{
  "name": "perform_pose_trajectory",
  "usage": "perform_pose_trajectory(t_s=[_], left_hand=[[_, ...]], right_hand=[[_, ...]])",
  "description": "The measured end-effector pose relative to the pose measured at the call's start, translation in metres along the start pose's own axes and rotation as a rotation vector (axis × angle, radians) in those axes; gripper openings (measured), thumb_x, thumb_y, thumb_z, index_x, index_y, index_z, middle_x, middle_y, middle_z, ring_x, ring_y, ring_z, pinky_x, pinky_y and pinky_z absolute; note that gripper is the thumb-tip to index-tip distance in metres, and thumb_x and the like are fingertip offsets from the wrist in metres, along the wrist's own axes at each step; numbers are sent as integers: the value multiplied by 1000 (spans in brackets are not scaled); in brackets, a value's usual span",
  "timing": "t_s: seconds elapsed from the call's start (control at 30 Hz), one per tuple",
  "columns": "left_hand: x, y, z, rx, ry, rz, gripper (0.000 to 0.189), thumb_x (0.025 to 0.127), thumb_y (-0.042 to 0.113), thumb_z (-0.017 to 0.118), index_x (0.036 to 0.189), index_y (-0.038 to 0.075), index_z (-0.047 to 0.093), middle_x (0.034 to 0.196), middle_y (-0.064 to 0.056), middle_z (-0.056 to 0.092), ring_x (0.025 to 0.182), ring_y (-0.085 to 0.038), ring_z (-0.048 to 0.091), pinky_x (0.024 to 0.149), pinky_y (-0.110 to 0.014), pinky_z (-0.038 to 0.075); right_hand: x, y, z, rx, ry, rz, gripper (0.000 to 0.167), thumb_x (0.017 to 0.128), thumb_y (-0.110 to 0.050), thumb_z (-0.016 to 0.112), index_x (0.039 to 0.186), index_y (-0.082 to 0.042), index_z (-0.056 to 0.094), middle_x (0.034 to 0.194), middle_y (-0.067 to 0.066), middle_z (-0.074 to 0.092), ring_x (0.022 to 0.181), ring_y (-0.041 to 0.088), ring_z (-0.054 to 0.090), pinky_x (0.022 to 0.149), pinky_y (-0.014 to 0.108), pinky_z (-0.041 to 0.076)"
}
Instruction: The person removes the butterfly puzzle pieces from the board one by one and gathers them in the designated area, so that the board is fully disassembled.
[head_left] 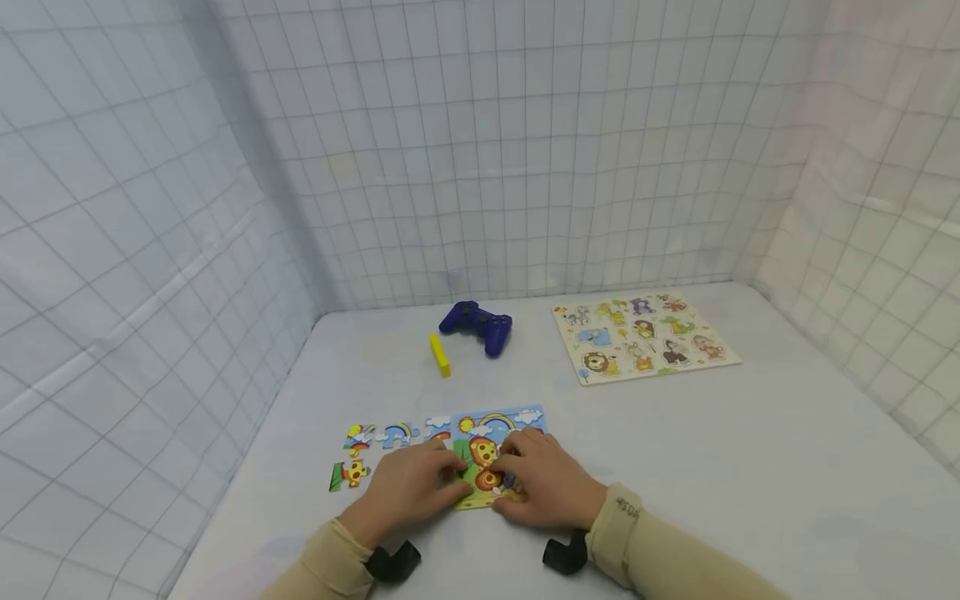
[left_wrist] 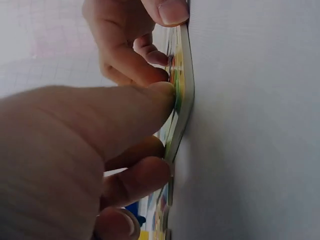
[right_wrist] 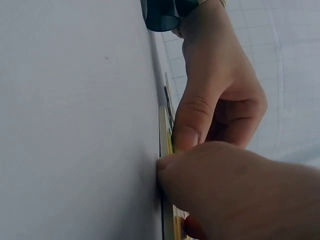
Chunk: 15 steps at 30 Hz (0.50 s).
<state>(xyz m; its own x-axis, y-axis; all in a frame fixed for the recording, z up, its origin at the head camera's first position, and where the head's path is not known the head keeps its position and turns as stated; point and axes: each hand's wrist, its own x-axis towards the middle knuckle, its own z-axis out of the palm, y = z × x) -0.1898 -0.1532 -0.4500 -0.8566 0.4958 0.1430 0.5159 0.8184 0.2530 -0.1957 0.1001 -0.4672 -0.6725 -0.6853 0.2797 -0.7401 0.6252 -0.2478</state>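
Observation:
A jigsaw puzzle (head_left: 468, 501) with a rainbow, a sun and butterfly-like red and yellow shapes lies flat on the table in a shallow tray. My left hand (head_left: 412, 483) is at its left side, thumb and fingers curled about the near left corner, as the left wrist view shows. From the right, my right hand (head_left: 551, 479) grips the near edge, its thumb (right_wrist: 170, 167) against the rim and its fingers over the picture. Both hands hide much of the lower half. Loose pieces lie to the left: a giraffe piece (head_left: 350, 473), a rainbow piece (head_left: 397, 433) and a sun piece (head_left: 360, 434).
A blue game controller (head_left: 477, 325) and a yellow block (head_left: 439, 356) lie farther back. At the back right is an animal puzzle board (head_left: 645, 337). White gridded cloth walls (head_left: 480, 167) stand behind and on both sides of the white table (head_left: 675, 450).

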Motion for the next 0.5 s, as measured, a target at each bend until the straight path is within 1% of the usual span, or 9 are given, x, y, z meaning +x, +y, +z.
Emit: perform_pose_trajectory(t_s=[0.1, 0.23, 0.37, 0.5], left_hand=[[-2, -1, 0, -16, 10, 10, 26, 87, 45, 80, 103, 26, 76, 87, 17, 55, 69, 1, 47, 58, -21, 39], [-3, -3, 2, -57, 11, 6, 25, 87, 44, 81, 103, 27, 73, 87, 16, 55, 71, 1, 48, 60, -21, 40], [-3, -4, 3, -88, 5, -7, 25, 87, 44, 81, 103, 27, 70, 88, 17, 55, 74, 1, 49, 63, -21, 42], [-3, -4, 4, -106, -1, -8, 27, 87, 43, 81, 103, 27, 68, 88, 17, 55, 74, 0, 49, 63, -21, 42]], right_hand=[[0, 2, -1, 31, -2, 17, 39, 89, -49, 75, 121, -25, 73, 116, -6, 59, 109, 12, 50, 96, 38, 45], [-1, 4, 0, 61, -9, 34, 40, 89, -50, 76, 120, -25, 72, 115, -8, 58, 106, 11, 48, 93, 36, 44], [-1, 5, 1, 66, -12, 39, 41, 89, -51, 75, 120, -25, 72, 114, -8, 57, 105, 10, 47, 91, 34, 43], [-1, 6, 2, 56, -6, 39, 42, 88, -52, 75, 121, -26, 72, 115, -8, 58, 105, 10, 47, 90, 34, 42]])
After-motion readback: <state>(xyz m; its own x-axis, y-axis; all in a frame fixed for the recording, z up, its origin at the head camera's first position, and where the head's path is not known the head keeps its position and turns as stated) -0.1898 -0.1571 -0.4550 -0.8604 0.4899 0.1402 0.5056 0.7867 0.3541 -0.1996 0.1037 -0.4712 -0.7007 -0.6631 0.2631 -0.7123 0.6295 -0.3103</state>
